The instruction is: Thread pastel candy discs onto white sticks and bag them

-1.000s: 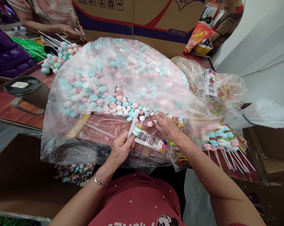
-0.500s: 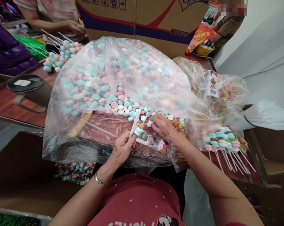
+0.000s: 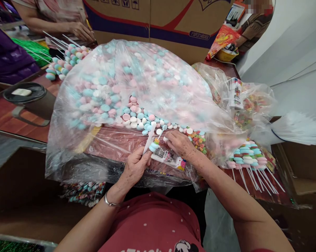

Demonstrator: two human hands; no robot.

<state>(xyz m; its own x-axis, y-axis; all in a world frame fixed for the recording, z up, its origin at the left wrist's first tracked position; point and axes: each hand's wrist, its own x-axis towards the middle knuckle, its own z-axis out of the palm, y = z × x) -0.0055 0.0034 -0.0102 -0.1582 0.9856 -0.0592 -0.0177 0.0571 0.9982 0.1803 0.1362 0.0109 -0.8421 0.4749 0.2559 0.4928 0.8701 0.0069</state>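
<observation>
My left hand [image 3: 136, 166] is closed around white sticks [image 3: 148, 140] and a skewer of candy. Light-blue marshmallows [image 3: 153, 146] and an orange gummy ring sit on that skewer, just above the thumb. Close by on the right, my right hand [image 3: 181, 143] pinches a pale marshmallow [image 3: 165, 139] in its fingertips. Beneath the hands lies a stack of printed labels [image 3: 165, 155], partly covered. Loose pink, white and blue marshmallows [image 3: 135, 119] spill from a large clear plastic bag [image 3: 171, 84] behind them.
Gummy rings [image 3: 198, 141] lie right of my right hand. Finished skewers [image 3: 247, 154] rest at the right, below a bundle of white sticks [image 3: 299, 129]. A dark mug [image 3: 40, 108] stands left. Behind is a large carton [image 3: 163, 24]; two other people are beyond.
My right hand has shifted slightly left, bringing the pale marshmallow nearer the skewer. My left hand stays almost in place. The hands of the person at the back left have moved.
</observation>
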